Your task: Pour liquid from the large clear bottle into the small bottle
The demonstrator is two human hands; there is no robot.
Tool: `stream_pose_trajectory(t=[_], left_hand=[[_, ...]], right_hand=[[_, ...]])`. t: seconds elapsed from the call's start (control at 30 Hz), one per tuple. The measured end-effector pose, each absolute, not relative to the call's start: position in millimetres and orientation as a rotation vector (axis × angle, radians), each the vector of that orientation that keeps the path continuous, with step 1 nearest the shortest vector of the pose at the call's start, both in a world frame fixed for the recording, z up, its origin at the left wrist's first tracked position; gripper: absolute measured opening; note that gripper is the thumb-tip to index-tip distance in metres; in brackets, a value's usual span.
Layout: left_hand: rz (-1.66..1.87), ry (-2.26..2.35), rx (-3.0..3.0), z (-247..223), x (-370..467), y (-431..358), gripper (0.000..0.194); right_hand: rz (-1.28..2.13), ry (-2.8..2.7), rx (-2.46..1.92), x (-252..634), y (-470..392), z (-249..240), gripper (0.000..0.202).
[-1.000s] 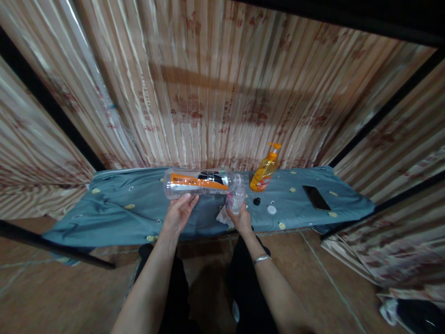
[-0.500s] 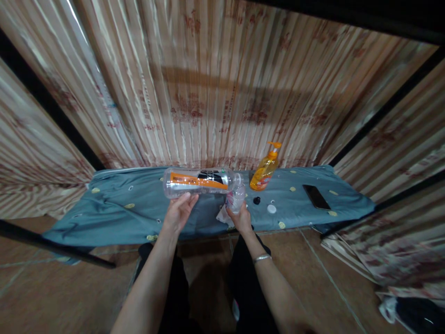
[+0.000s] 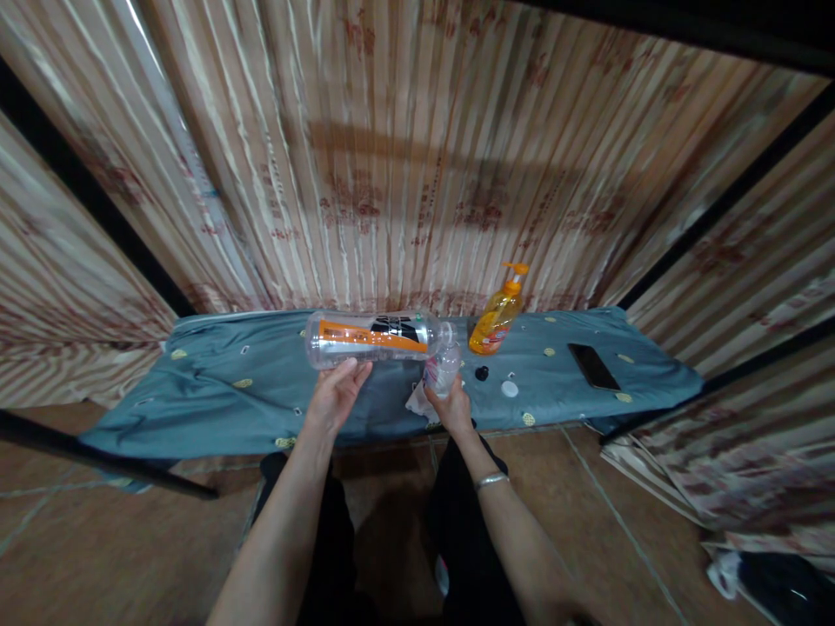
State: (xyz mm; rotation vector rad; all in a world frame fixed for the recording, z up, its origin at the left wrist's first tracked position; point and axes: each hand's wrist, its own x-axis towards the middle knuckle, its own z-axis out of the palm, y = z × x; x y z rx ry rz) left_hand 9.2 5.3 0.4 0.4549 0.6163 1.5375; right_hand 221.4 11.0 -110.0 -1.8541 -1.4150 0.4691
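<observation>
My left hand grips a large clear plastic bottle from below, near its base. The bottle lies on its side, its orange, silver and black label facing me and its neck pointing right. My right hand is wrapped round a smaller clear bottle, held upright with its mouth at the large bottle's mouth; whether the two rims touch I cannot tell. A crumpled whitish piece, perhaps tissue or cloth, shows beside the right hand.
Right of my hands stands an orange pump bottle. Nearer me lie a black cap and a white cap. A phone rests farther right on the blue-green sheet. Black posts and a striped curtain surround the bench.
Both hands keep their hold on the two bottles, in nearly the same place. Only a slight shift of the whole view shows.
</observation>
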Motion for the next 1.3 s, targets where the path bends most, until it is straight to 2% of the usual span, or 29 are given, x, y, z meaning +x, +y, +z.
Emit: stream_pose_trajectory(t=[0.27,0.63,1.3], left_hand=[[1.538,0.612,0.457,-1,9,6,0.019],[1.531,0.613,0.464,-3,8,7,0.019],[1.522,0.633,0.474,0,9,6,0.022]], right_hand=[[0.428,-1.414,-1.872,220,11,-109,0.065],[0.439,-1.402,-1.851,221,12,-115,0.057],[0.470,-1.432,-1.898,221,10,-105,0.062]])
